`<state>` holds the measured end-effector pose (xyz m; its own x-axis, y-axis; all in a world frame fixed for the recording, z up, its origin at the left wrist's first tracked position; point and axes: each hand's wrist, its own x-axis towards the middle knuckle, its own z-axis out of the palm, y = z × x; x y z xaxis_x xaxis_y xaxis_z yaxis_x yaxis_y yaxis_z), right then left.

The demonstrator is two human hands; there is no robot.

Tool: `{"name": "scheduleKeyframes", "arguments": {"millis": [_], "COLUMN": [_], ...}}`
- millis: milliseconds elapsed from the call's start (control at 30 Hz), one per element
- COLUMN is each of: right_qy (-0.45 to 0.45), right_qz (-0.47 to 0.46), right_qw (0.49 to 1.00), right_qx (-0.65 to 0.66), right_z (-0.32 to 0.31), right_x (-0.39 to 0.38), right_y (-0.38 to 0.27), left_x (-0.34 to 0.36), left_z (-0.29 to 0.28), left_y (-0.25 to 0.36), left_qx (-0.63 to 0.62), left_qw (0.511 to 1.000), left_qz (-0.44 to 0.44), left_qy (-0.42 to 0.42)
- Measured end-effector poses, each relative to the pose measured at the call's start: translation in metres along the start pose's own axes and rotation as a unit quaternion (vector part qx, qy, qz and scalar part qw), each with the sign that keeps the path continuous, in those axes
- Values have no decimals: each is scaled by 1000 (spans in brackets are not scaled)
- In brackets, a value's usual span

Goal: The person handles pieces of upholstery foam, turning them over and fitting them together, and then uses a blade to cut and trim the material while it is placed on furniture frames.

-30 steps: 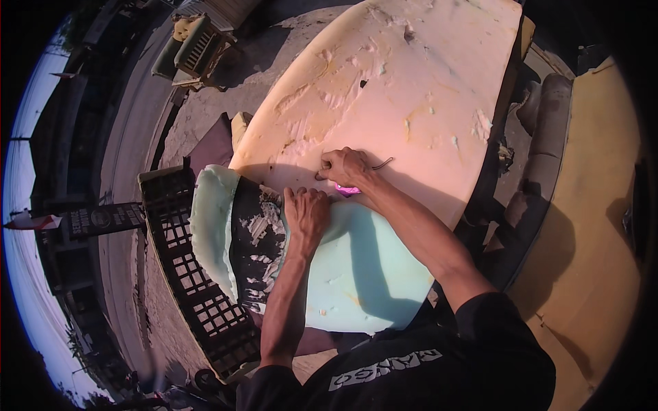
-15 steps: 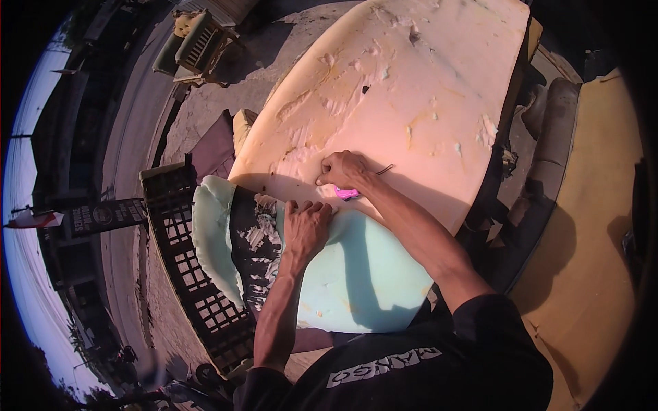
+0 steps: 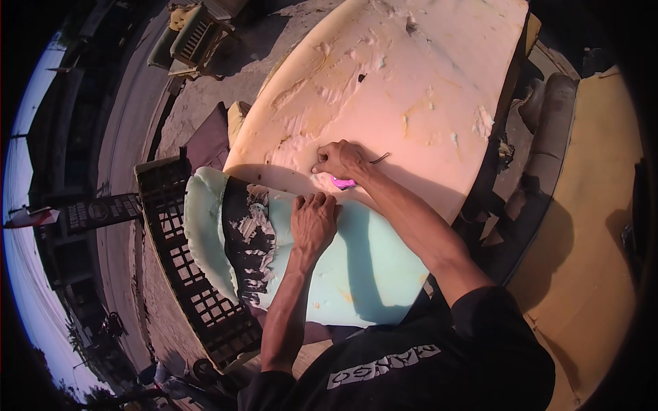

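Observation:
A large pale pink foam slab, its surface torn and pitted, lies in front of me. Over its near end is a mint-green foam piece. My left hand presses curled fingers onto the far edge of the green foam. My right hand is closed just beyond that edge, low over the pink slab; its fingertips hide what they hold. A bright pink object shows under its palm, mostly covered. Next to the right wrist, a thin dark cord sticks out.
Black torn fabric runs along the green foam's left side, with a dark webbed frame beyond it. To the right are a brown padded roll and a yellowish foam sheet. A wooden chair stands far left.
My left hand has slid right along the green foam's edge, closer to my right hand. The right hand stays at the same spot on the slab. The whole view has shifted slightly.

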<state>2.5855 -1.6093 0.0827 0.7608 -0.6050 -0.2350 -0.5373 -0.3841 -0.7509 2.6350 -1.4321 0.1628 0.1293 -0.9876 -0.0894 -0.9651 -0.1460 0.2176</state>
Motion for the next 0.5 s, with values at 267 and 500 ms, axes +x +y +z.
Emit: {"name": "scheduleKeyframes", "arguments": {"millis": [267, 500], "right_qy": [-52, -6], "right_qz": [16, 1], "right_qw": [998, 1000], "right_qx": [-15, -4], "right_z": [-5, -9], "right_x": [0, -3], "right_y": [-4, 2], "left_x": [3, -11], "left_z": [2, 1], "left_y": [-2, -3], "left_qx": [0, -5], "left_qw": [998, 997], "left_qz": [19, 55], "left_qy": [-58, -48]}}
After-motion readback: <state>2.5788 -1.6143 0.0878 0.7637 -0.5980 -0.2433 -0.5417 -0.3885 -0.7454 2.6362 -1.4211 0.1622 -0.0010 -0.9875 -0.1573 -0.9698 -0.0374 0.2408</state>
